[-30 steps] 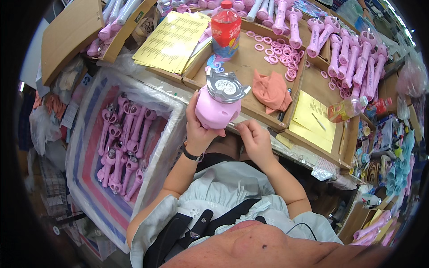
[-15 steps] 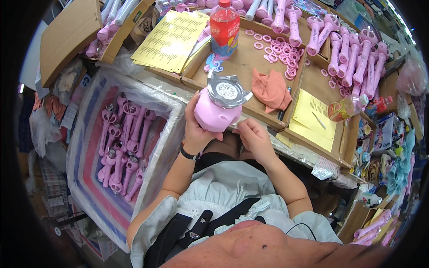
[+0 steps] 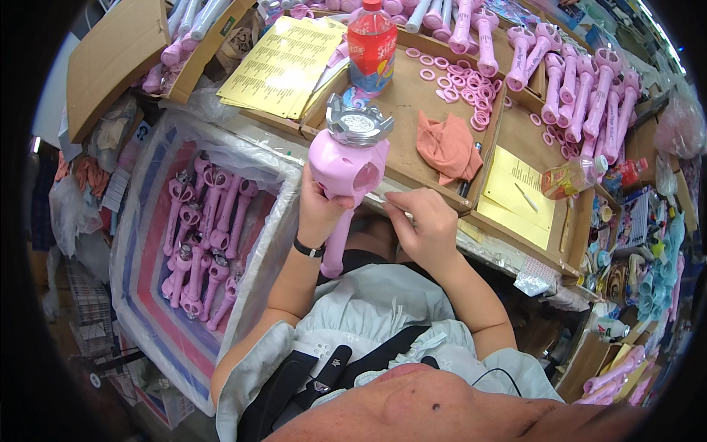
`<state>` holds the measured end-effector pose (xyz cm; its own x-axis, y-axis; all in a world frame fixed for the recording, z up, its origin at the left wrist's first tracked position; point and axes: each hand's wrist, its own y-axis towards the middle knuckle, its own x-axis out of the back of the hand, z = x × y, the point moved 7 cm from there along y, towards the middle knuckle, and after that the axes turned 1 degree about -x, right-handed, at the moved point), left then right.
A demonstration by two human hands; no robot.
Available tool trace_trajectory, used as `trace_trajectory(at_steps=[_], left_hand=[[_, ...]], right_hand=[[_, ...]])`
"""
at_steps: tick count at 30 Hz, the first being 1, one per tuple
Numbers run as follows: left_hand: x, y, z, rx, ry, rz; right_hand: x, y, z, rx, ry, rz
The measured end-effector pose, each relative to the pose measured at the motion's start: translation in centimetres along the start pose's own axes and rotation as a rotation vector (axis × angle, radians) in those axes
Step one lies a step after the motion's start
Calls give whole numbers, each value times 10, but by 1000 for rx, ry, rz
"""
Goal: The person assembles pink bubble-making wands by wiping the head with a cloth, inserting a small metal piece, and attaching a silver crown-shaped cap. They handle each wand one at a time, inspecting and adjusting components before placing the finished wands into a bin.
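Observation:
My left hand [image 3: 318, 210] is closed around the neck of a pink toy wand [image 3: 346, 158], just under its bulbous head. The wand is tilted, its silver crown-like top [image 3: 359, 124] pointing away from me and its handle hanging down toward my lap. A round opening shows on the right side of the head. Close by on the right, apart from the wand, my right hand [image 3: 428, 227] has its fingers curled, thumb and forefinger drawn together. Whether anything tiny is between them, I cannot make out.
Left, a plastic-lined bin [image 3: 254, 295] holds several similar wands. Ahead, a cardboard tray [image 3: 401, 110] carries pink rings [image 3: 471, 88], an orange cloth [image 3: 448, 147] and a red-capped bottle [image 3: 372, 48]. Yellow sheets [image 3: 283, 66] lie left, others right [image 3: 515, 195]. Pink wands [image 3: 582, 96] stand farther right.
The wand has been turned more upright, so its handle and side opening now show. My right hand has shifted slightly up, away from the wand's underside.

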<state>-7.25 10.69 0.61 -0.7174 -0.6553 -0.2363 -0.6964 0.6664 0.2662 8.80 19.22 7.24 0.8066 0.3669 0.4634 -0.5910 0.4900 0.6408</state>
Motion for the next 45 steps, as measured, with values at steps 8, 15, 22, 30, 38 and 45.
trace_trajectory(at_steps=[8, 15, 22, 30, 38, 45], left_hand=[[1, 1, 2, 75, -60, 24], [2, -4, 5, 31, -30, -23], [1, -4, 3, -2, -28, -18], [2, -7, 12, 47, 28, 14], [4, -4, 13, 20, 5, 12], [1, -6, 10, 45, -8, 15]], right_hand=[[-7, 0, -4, -158, 41, -13], [-12, 1, -14, -261, 41, 23], [-22, -10, -34, -524, 206, 142], [-42, -26, -59, -906, 613, 348], [-25, -18, -35, -474, 268, 188], [-29, -25, -47, -636, 371, 320]])
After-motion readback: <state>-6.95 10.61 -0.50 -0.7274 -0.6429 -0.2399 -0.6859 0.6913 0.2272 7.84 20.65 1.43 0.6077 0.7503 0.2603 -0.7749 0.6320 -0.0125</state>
